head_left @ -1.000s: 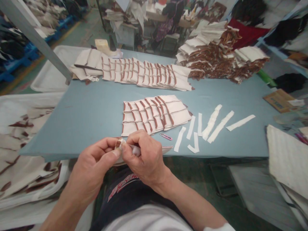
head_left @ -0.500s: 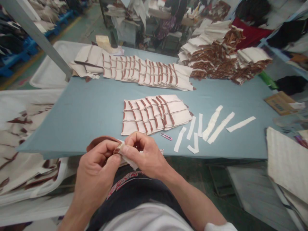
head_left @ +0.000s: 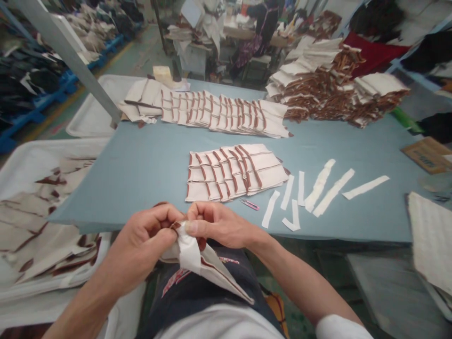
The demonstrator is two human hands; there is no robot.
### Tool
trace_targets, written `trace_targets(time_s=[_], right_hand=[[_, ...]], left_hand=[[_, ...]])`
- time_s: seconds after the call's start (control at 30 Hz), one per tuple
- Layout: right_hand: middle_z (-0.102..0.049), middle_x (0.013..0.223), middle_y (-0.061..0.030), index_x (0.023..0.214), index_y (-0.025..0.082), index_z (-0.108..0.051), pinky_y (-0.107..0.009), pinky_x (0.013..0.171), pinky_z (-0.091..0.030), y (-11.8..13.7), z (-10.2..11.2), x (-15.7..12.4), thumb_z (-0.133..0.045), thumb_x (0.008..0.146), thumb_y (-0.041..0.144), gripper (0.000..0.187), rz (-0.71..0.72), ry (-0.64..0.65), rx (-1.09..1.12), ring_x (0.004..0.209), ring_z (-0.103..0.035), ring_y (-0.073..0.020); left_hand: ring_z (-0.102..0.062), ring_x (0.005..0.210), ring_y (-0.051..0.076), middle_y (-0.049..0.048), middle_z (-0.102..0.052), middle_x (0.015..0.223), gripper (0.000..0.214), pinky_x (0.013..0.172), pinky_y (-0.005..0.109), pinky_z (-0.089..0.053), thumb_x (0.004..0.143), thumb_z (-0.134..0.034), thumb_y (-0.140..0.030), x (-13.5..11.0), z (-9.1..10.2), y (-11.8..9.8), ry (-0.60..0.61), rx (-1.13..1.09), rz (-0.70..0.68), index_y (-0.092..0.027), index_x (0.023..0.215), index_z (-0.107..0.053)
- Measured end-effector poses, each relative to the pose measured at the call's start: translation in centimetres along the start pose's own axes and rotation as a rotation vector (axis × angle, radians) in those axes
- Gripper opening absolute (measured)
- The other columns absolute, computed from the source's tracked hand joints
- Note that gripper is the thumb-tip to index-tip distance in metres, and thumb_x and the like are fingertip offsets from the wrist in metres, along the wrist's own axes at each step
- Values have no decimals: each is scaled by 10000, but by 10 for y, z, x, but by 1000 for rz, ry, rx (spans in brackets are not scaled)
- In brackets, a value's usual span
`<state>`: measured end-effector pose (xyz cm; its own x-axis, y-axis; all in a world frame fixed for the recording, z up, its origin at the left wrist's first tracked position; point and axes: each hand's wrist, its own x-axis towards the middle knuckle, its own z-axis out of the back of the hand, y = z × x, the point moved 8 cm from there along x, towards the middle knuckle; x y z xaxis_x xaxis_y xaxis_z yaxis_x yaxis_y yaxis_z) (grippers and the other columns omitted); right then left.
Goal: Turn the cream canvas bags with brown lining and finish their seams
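My left hand [head_left: 146, 242] is closed in a pinch on the brown edge of a cream fabric piece [head_left: 224, 275], which hangs down over my apron. Close beside it, my right hand [head_left: 217, 225] pinches the upper end of a white strip [head_left: 189, 254] against that edge. The strip droops loosely across the cream cloth. Part of the piece is hidden behind my fingers. Just beyond my hands lies an overlapping row of cream pieces with brown edges [head_left: 229, 174]. Pink-handled thread snips [head_left: 249, 204] rest near its lower right corner.
Several loose white strips [head_left: 334, 192] lie on the blue table [head_left: 141, 174] to the right. Behind are a longer row of pieces [head_left: 226, 113] and a tall pile [head_left: 325, 87]. A white bin of cloth [head_left: 14, 165] stands left. A person [head_left: 263, 23] is at the back.
The cream piece has swung out below my hands toward the lower right, and more of the white strip shows. Both hands still pinch close together. The view has shifted slightly.
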<state>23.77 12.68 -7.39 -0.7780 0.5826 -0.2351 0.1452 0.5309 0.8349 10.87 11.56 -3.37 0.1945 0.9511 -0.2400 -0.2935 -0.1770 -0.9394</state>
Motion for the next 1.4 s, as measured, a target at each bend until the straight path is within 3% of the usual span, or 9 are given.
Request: trace_targets(time_s=[0.17,0.27,0.37,0.43,0.6,0.8,0.97,1.27,1.4], right_hand=[[-641,755,59,945,214,-648,-261,634,-465,21,15,-15,-938,867,679,554,194,-150,-278,663,-564,-122],[-777,1049,-38,1112,203,-717,-338,878,-575,53,15,-34,-948,888,530,459,450,-305,-649,945,-711,-195],[-802,1292,-109,1287,201,-710,-396,1082,-565,77,-7,-45,-844,981,451,418,678,-203,-901,1205,-741,-246],[-815,1217,-90,1312,205,-701,-384,1042,-567,85,-19,-47,-765,1030,458,384,740,-89,-996,1112,-751,-229],[-672,803,26,1047,213,-703,-320,776,-449,94,-22,-51,-773,976,594,395,677,1,-1197,738,-600,-172],[-498,701,60,773,234,-537,-284,627,-294,97,-25,-61,-666,978,473,341,500,30,-1102,635,-447,-122],[-455,671,71,741,234,-521,-275,617,-278,95,-26,-56,-681,959,390,312,352,32,-1003,631,-437,-118],[-583,755,44,793,218,-590,-277,680,-324,92,-32,-59,-611,889,221,99,541,-155,-949,702,-505,-119],[-508,669,66,759,228,-548,-291,646,-289,84,-31,-57,-594,840,223,93,469,-229,-978,638,-426,-114]], left_hand=[[-544,519,118,-40,-700,622,181,490,188,-397,814,-666,-309,-1,-5,-18,22,-14,-48,-223,756,-814],[-591,538,124,-28,-740,671,214,490,184,-420,808,-638,-288,-4,-8,-35,37,71,-106,-230,734,-830],[-654,584,146,-28,-775,698,242,524,186,-466,831,-632,-291,-11,-10,-53,43,196,-181,-255,728,-848],[-678,611,145,-51,-786,702,252,553,179,-472,858,-627,-273,-16,-11,-62,51,251,-230,-283,754,-856],[-721,609,134,-93,-821,728,276,584,182,-483,915,-580,-246,-29,-20,-70,52,340,-286,-296,815,-832],[-645,445,87,-141,-726,594,262,504,189,-434,872,-542,-165,-43,-26,-95,-106,476,-505,-297,773,-746],[-645,424,84,-153,-725,601,244,473,215,-421,850,-550,-144,-50,-26,-107,-239,589,-607,-308,817,-729],[-810,681,172,-68,-832,858,215,680,262,-570,996,-530,-131,-64,-29,-86,-352,847,-655,-310,1047,-638],[-877,903,211,-19,-879,1007,282,880,295,-648,1026,-534,-89,-69,-28,-78,-362,866,-681,-318,1152,-638]])
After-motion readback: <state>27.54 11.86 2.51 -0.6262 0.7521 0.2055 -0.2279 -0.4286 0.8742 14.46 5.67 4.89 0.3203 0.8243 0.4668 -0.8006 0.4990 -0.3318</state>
